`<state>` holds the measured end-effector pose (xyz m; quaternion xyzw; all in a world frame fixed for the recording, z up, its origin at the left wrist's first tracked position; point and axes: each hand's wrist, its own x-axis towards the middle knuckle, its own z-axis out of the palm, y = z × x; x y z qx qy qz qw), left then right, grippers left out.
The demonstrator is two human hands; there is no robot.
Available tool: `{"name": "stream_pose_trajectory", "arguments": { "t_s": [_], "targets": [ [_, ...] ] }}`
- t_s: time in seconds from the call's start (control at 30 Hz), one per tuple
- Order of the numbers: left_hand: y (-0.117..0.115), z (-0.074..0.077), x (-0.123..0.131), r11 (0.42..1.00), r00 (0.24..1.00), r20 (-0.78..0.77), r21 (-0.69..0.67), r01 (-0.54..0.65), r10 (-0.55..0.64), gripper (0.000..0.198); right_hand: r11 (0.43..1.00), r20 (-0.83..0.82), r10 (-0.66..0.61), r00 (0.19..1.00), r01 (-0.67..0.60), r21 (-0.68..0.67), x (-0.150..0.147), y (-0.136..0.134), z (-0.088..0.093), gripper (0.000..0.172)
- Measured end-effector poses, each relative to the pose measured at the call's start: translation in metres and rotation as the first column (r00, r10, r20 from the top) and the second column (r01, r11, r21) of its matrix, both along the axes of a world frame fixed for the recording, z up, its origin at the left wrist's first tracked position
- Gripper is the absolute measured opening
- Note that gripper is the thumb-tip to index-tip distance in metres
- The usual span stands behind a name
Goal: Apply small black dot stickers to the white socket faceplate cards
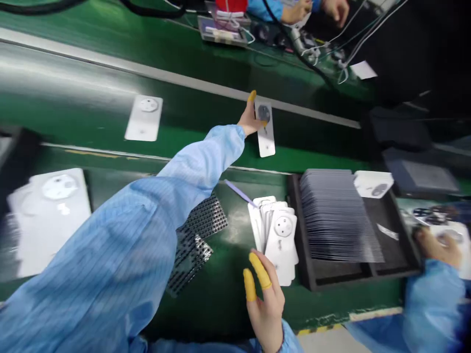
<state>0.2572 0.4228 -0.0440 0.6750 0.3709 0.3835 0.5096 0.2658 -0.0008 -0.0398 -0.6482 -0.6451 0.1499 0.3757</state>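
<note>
My left hand (252, 117) reaches far forward over the green belt, its fingers spread and yellow covers on two fingertips. One covered fingertip overlaps a narrow white socket plate (267, 139) there; the other points past its upper left edge. A grip beneath the plate cannot be seen. My right hand (267, 299) is low in the middle, fingers apart and holding nothing visible, with yellow covers on two fingers. Just beyond it lies a fanned pile of white socket plates (281, 250). A purple stick-like tool (239, 192) rests with one end by the pile.
A black divided tray (311, 277) holds a row of thin grey sheets (334, 215). Another white plate (143, 120) lies on the belt. Larger white plates (55, 225) are stacked left; perforated black sheets (198, 235) lie centrally. Co-workers' hands (439, 250) show right and at the top.
</note>
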Motion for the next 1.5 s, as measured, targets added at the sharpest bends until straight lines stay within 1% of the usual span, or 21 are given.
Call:
{"name": "stream_pose_trajectory", "arguments": {
  "t_s": [0.07, 0.13, 0.27, 0.3, 0.33, 0.37, 0.43, 0.5, 0.6, 0.7, 0.77, 0.83, 0.9, 0.97, 1.07, 1.13, 1.2, 1.27, 1.33, 1.4, 1.5],
  "targets": [
    [-0.022, 0.014, -0.048, 0.998, 0.997, 0.041, 0.003, -0.064, 0.064, 0.094, 0.994, -0.002, 0.102, 0.995, -0.102, -0.047, -0.018, 0.006, -0.004, 0.048],
    [-0.059, 0.033, -0.106, 0.988, 0.981, 0.12, -0.007, -0.155, 0.155, 0.096, 0.988, 0.052, 0.132, 0.99, -0.127, -0.089, -0.037, 0.013, -0.01, 0.046],
    [-0.166, 0.07, -0.227, 0.958, 0.947, 0.15, -0.003, -0.286, 0.283, 0.066, 0.997, 0.083, 0.073, 0.994, -0.069, -0.044, -0.062, 0.026, -0.025, 0.024],
    [-0.194, 0.075, -0.252, 0.929, 0.927, 0.061, -0.048, -0.368, 0.37, 0.052, 0.997, 0.04, 0.074, 0.996, -0.073, -0.024, -0.064, 0.027, -0.028, 0.02],
    [-0.221, 0.076, -0.273, 0.88, 0.888, -0.069, -0.119, -0.46, 0.455, 0.042, 0.997, -0.015, 0.08, 0.997, -0.081, -0.011, -0.064, 0.029, -0.031, 0.019],
    [-0.245, 0.074, -0.291, 0.832, 0.843, -0.185, -0.154, -0.533, 0.506, 0.043, 0.996, -0.064, 0.085, 0.994, -0.085, -0.004, -0.064, 0.03, -0.033, 0.019],
    [-0.288, 0.062, -0.318, 0.808, 0.821, -0.362, -0.237, -0.54, 0.442, 0.05, 0.996, -0.087, 0.092, 0.992, -0.094, -0.013, -0.063, 0.033, -0.035, 0.019],
    [-0.32, 0.046, -0.334, 0.79, 0.812, -0.413, -0.282, -0.544, 0.412, 0.052, 0.994, -0.015, 0.105, 0.994, -0.106, -0.022, -0.063, 0.036, -0.036, 0.028],
    [-0.353, 0.026, -0.341, 0.734, 0.772, -0.38, -0.275, -0.621, 0.51, 0.048, 0.991, 0.008, 0.132, 0.991, -0.132, 0.031, -0.066, 0.04, -0.037, 0.023],
    [-0.368, 0.021, -0.331, 0.73, 0.778, -0.378, -0.298, -0.615, 0.502, 0.048, 0.997, -0.236, 0.08, 0.968, -0.076, 0.029, -0.068, 0.04, -0.031, 0.015],
    [-0.371, 0.024, -0.313, 0.739, 0.818, -0.377, -0.37, -0.563, 0.434, 0.048, 0.995, -0.486, -0.054, 0.873, 0.004, -0.104, -0.069, 0.038, -0.022, 0.014],
    [-0.369, 0.026, -0.289, 0.742, 0.88, -0.313, -0.477, -0.471, 0.357, 0.051, 0.966, -0.674, -0.201, 0.711, 0.03, -0.257, -0.07, 0.035, -0.012, 0.022],
    [-0.366, 0.025, -0.263, 0.745, 0.935, -0.16, -0.568, -0.35, 0.317, 0.056, 0.939, -0.76, -0.281, 0.585, 0.004, -0.344, -0.072, 0.032, -0.003, 0.029],
    [-0.363, 0.021, -0.242, 0.744, 0.952, -0.033, -0.616, -0.259, 0.304, 0.054, 0.92, -0.782, -0.303, 0.545, -0.046, -0.388, -0.072, 0.028, 0.002, 0.032],
    [-0.362, 0.017, -0.225, 0.722, 0.957, -0.001, -0.655, -0.22, 0.29, 0.043, 0.928, -0.761, -0.26, 0.594, -0.064, -0.366, -0.069, 0.021, 0.004, 0.032],
    [-0.363, 0.017, -0.224, 0.714, 0.961, -0.006, -0.668, -0.211, 0.278, 0.039, 0.963, -0.652, -0.201, 0.731, 0.027, -0.267, -0.064, 0.017, 0.007, 0.035],
    [-0.363, 0.02, -0.226, 0.716, 0.966, -0.013, -0.668, -0.2, 0.258, 0.037, 0.99, -0.4, -0.137, 0.906, 0.122, -0.064, -0.06, 0.014, 0.01, 0.041],
    [-0.363, 0.022, -0.228, 0.729, 0.972, -0.026, -0.657, -0.193, 0.233, 0.036, 0.991, -0.12, -0.027, 0.992, 0.042, 0.129, -0.058, 0.015, 0.014, 0.044],
    [-0.364, 0.022, -0.229, 0.749, 0.979, -0.041, -0.637, -0.18, 0.201, 0.035, 0.969, 0.023, 0.174, 0.984, -0.176, 0.172, -0.06, 0.021, 0.014, 0.042],
    [-0.366, 0.022, -0.229, 0.779, 0.985, -0.062, -0.605, -0.167, 0.163, 0.034, 0.931, 0.019, 0.346, 0.938, -0.345, 0.12, -0.063, 0.028, 0.011, 0.04],
    [-0.369, 0.019, -0.229, 0.838, 0.985, -0.126, -0.519, -0.167, 0.118, 0.026, 0.901, -0.025, 0.43, 0.902, -0.427, 0.071, -0.066, 0.036, 0.003, 0.036]
  ]
}}
